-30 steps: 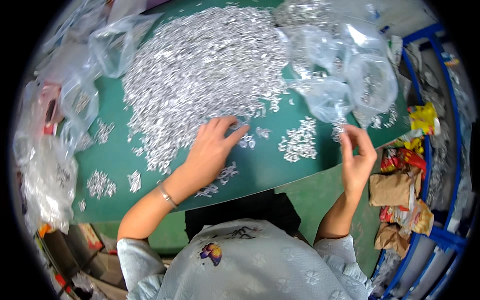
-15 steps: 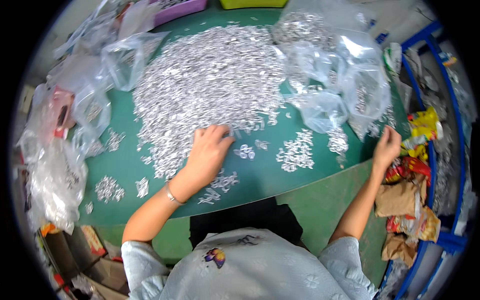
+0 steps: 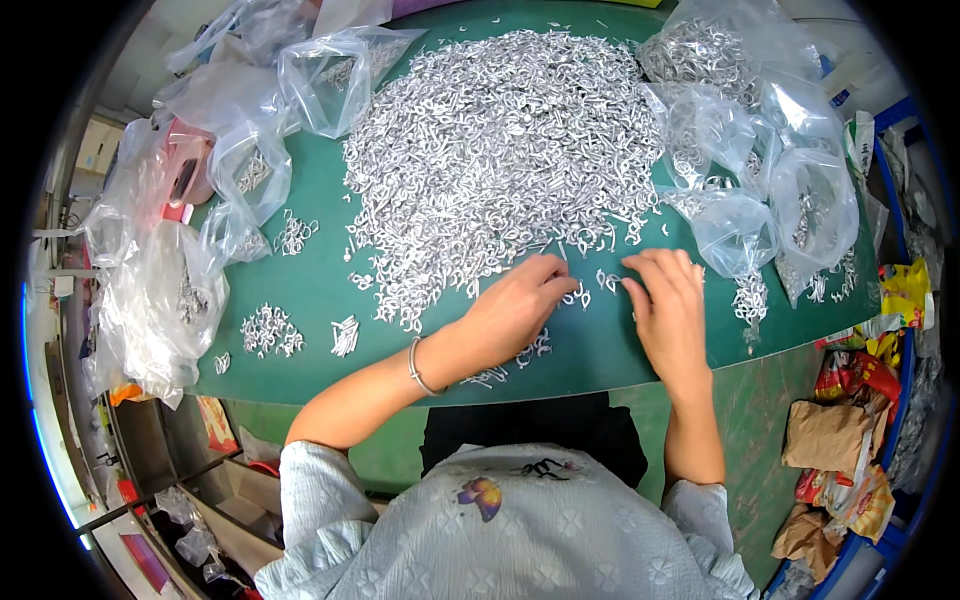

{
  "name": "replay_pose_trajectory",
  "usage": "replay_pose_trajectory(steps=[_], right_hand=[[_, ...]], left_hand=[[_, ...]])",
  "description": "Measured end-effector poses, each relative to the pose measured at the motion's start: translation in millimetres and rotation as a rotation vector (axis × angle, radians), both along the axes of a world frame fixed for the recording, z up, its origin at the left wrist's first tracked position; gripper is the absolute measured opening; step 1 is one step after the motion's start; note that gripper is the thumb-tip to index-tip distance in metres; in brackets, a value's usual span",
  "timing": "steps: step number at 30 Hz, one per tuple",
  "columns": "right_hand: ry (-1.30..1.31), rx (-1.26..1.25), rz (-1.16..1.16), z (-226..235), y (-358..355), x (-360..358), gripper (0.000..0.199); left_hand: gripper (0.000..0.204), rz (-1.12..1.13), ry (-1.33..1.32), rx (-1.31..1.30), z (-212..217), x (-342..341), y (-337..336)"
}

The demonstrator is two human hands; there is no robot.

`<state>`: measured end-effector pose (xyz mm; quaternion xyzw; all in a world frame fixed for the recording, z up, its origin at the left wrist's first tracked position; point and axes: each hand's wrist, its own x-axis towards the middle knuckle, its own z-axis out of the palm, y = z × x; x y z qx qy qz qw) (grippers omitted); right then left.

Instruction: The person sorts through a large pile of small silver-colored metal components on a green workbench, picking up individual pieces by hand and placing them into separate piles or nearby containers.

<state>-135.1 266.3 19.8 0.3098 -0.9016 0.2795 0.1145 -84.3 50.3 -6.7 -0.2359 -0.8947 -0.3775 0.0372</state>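
Observation:
A broad heap of small silvery metal pieces (image 3: pixel 500 150), many of them curved or ring-like, covers the middle of the green table (image 3: pixel 390 370). At the heap's near edge is my left hand (image 3: pixel 515 310), its thumb and fingers pinched together; what they hold, if anything, is too small to make out. To its right, my right hand (image 3: pixel 672 310) has its thumb apart from curved fingers, over the tabletop. Between the hands lie a few loose silvery pieces (image 3: pixel 607 281). Another small cluster (image 3: pixel 537 345) shows partly beneath my left hand and wrist.
Clear plastic bags with silvery pieces stand at the right (image 3: pixel 735 230) and left (image 3: pixel 325 85). Small separate piles (image 3: pixel 271 331) and straight pieces (image 3: pixel 344 336) lie at the near left. A blue rack (image 3: pixel 905 330) and a brown paper bag (image 3: pixel 828 437) are beyond the right edge.
My right hand has come in from the table's right edge to beside my left hand. My left hand has moved rightward along the heap's edge. The whole view has shifted.

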Motion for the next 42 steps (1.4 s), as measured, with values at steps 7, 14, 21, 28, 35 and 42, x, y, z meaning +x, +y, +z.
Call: replay_pose_trajectory(steps=[7,14,21,28,35,42], right_hand=[[-0.283,-0.115,0.184,-11.7,-3.6,4.8,0.015],[-0.341,-0.084,0.208,-10.1,-14.3,12.7,0.013],[-0.023,-0.067,0.097,-5.9,-30.5,-14.9,0.028],[-0.045,-0.052,0.080,-17.5,-20.7,-22.0,0.031],[-0.045,0.085,0.135,-19.8,-25.3,-16.1,0.025],[-0.012,0.033,0.152,-16.5,-34.9,-14.0,0.028]], left_hand=[[0.031,0.124,-0.086,0.055,12.4,12.9,-0.3],[0.031,0.084,-0.056,0.046,7.9,8.2,-3.7],[0.032,0.300,0.208,-0.365,3.4,-3.2,-18.3],[0.040,0.318,0.252,-0.390,2.5,0.4,-31.4],[0.042,0.084,0.236,-0.441,3.9,-14.8,-8.8],[0.036,0.199,0.245,-0.418,3.5,-4.9,-20.6]])
